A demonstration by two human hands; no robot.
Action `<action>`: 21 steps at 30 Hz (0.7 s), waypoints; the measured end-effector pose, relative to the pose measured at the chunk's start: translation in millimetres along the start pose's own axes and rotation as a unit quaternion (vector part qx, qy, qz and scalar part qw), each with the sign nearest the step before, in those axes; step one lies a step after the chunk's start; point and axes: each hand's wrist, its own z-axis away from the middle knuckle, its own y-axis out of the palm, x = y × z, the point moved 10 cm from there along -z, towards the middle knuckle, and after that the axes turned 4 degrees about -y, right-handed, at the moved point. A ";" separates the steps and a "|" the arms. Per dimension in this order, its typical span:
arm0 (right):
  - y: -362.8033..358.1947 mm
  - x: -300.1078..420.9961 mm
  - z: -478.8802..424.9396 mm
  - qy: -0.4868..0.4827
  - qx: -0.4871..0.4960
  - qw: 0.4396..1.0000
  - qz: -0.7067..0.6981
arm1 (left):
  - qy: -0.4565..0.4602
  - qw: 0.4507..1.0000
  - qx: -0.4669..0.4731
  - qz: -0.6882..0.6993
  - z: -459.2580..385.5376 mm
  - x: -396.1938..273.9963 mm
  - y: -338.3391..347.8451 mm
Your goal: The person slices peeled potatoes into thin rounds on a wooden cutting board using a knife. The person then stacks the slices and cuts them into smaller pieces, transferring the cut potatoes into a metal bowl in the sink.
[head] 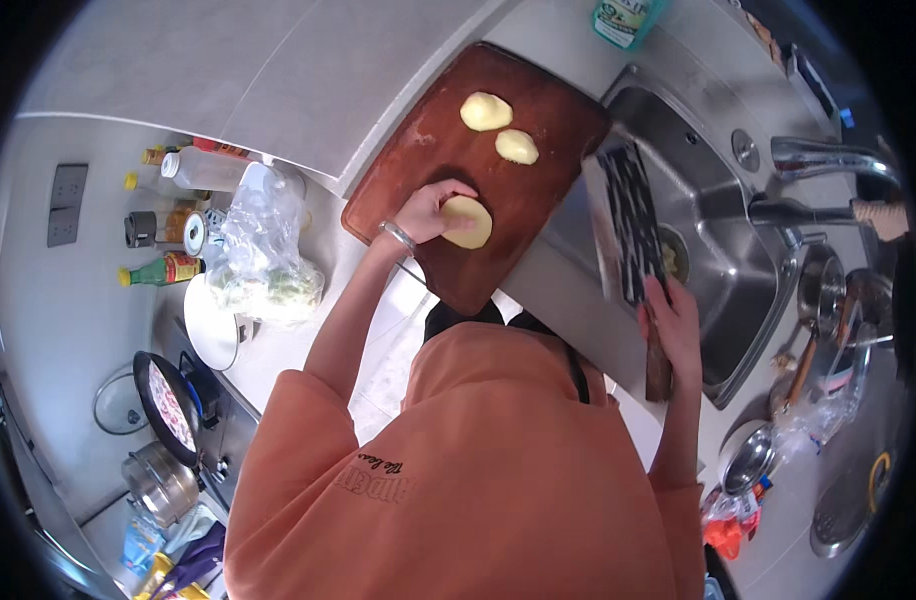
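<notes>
My left hand (426,212) grips a peeled potato (469,229) low on a reddish-brown wooden cutting board (420,150), with a pale, flat-looking face turned up. Farther up the board lie a larger peeled potato piece (486,111) and a smaller peeled potato piece (517,147), close together. My right hand (672,319) is closed around the wooden handle of a cleaver (627,217). Its broad dark-patterned blade is over the left side of the sink, apart from the potatoes.
The stainless-steel sink (735,300) and faucet (833,157) are on the right. Several bottles (162,268) and a plastic bag of greens (267,262) stand left. A frying pan (169,405) holding sliced food is on the stove. A green bottle (623,22) stands behind the board.
</notes>
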 end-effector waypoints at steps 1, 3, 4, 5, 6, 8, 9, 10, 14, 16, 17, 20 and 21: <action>12.1 12.7 -4.3 -0.020 0.008 0.999 0.031 | 0.019 0.999 -0.020 -0.023 0.1 -9.0 0.0; 33.0 35.7 -12.9 -0.098 0.015 0.987 0.125 | 0.080 0.964 -0.151 -0.205 19.3 -32.2 -7.2; 42.7 43.2 -15.6 -0.152 0.009 0.971 0.184 | 0.123 0.930 -0.206 -0.279 28.8 -45.6 -4.9; 53.1 52.7 -16.0 -0.205 0.005 0.948 0.242 | 0.165 0.886 -0.258 -0.349 41.2 -57.8 -1.8; 64.2 65.4 -15.6 -0.241 0.005 0.929 0.282 | 0.169 0.883 -0.254 -0.356 49.2 -58.2 2.7; 89.0 83.8 -10.8 -0.305 0.006 0.883 0.357 | 0.222 0.873 -0.228 -0.371 62.0 -62.0 15.9; 100.2 84.9 -11.0 -0.312 0.020 0.871 0.380 | 0.249 0.867 -0.214 -0.374 66.9 -64.0 22.7; 110.9 85.3 -11.5 -0.318 0.035 0.858 0.402 | 0.255 0.863 -0.193 -0.392 69.3 -63.6 26.2; 135.9 80.2 -16.2 -0.321 0.065 0.840 0.433 | 0.294 0.804 -0.179 -0.485 69.4 -52.7 31.7; 143.1 84.1 -14.8 -0.330 0.079 0.828 0.447 | 0.305 0.792 -0.209 -0.486 69.2 -49.9 32.8; 145.7 86.2 -14.1 -0.335 0.085 0.822 0.453 | 0.301 0.784 -0.226 -0.493 68.7 -48.1 34.2; 143.7 80.6 -21.3 -0.317 0.094 0.824 0.460 | 0.297 0.771 -0.253 -0.504 68.7 -52.1 40.8; 142.5 85.4 -19.9 -0.328 0.090 0.822 0.456 | 0.299 0.771 -0.253 -0.502 68.2 -52.4 40.7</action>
